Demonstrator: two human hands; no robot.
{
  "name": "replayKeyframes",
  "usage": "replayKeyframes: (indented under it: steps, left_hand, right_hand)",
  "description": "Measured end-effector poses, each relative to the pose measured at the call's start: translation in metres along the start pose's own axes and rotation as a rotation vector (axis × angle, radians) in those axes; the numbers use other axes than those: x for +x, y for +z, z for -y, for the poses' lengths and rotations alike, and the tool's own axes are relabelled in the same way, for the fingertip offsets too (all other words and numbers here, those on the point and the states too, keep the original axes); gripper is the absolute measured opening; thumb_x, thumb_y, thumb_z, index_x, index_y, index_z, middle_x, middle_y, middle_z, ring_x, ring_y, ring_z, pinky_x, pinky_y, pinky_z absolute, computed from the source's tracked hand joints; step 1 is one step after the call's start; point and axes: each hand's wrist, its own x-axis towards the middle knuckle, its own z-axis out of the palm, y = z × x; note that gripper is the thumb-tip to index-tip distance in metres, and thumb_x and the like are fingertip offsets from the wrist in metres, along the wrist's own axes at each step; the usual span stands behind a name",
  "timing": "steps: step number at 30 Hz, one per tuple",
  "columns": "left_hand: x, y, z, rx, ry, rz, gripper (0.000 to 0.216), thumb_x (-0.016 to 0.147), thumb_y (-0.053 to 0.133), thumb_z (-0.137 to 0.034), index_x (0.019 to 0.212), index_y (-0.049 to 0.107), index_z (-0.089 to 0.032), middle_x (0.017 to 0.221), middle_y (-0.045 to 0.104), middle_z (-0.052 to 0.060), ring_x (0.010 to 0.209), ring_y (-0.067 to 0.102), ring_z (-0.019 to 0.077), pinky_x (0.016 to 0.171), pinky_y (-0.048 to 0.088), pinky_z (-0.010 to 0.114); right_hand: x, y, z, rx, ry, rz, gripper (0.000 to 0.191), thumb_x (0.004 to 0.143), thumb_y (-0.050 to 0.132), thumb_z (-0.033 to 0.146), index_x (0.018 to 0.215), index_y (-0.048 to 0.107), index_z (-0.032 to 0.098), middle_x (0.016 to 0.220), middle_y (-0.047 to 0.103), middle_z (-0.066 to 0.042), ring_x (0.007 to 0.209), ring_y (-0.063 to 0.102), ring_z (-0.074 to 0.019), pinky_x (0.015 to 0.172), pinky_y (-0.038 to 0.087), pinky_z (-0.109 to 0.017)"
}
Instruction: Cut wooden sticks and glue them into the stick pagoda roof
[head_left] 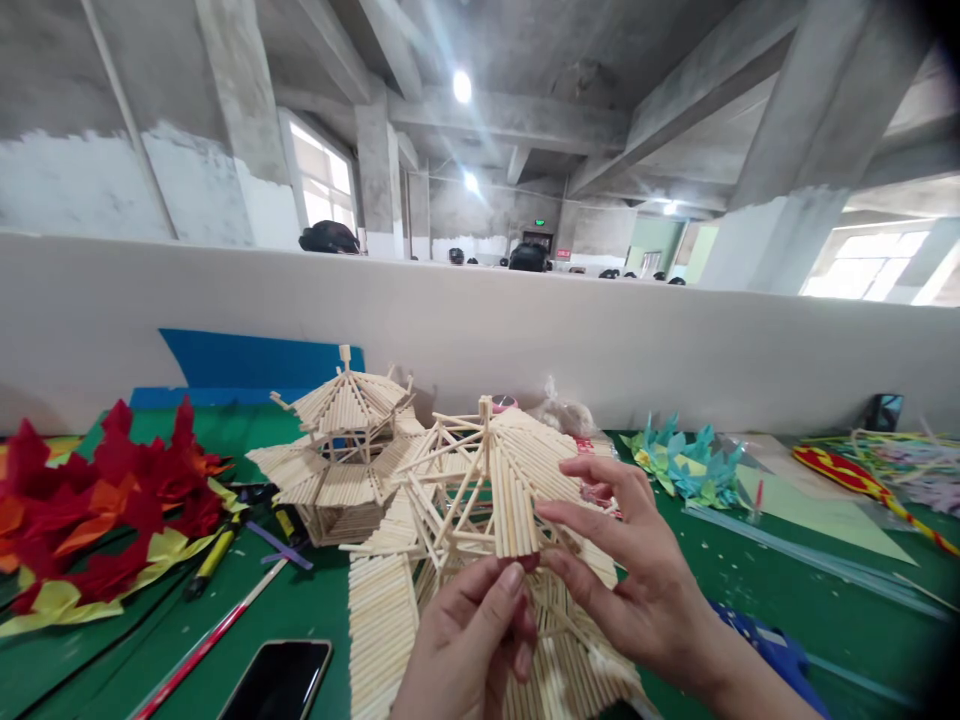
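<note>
In front of me stands a pavilion model (517, 500) built of thin pale wooden sticks. Part of its pointed roof is covered with sticks laid side by side, while the left part shows bare ribs. My left hand (476, 630) is closed, thumb and forefinger pinched at the lower edge of the front roof panel. Whether a loose stick is also between those fingertips is hidden. On the right side of the roof, my right hand (637, 570) has its fingers apart, the fingertips on or very near the panel. A second stick pavilion (349, 440) with a covered roof sits behind, to the left.
Red and orange paper shapes (112, 490) lie left on the green table (82, 650), near a yellow-and-black pen (214, 560) and a phone (277, 680). Teal paper shapes (686, 465) and a blue tool (769, 650) are on the right. A white partition (465, 320) stands behind.
</note>
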Motion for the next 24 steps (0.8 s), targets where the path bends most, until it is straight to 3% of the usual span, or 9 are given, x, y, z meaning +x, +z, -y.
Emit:
replayKeyframes:
  steps: [24]
  left_hand:
    - [0.003, -0.001, 0.001, 0.083, 0.048, 0.020, 0.021, 0.061, 0.074, -0.035, 0.063, 0.067, -0.015, 0.050, 0.058, -0.002, 0.041, 0.046, 0.0041, 0.041, 0.031, 0.016]
  right_hand:
    - [0.011, 0.000, 0.005, -0.080, 0.015, 0.064, 0.029, 0.079, 0.052, 0.017, 0.107, 0.056, 0.023, 0.121, 0.035, -0.006, 0.112, 0.034, -0.0241, 0.087, 0.037, -0.041]
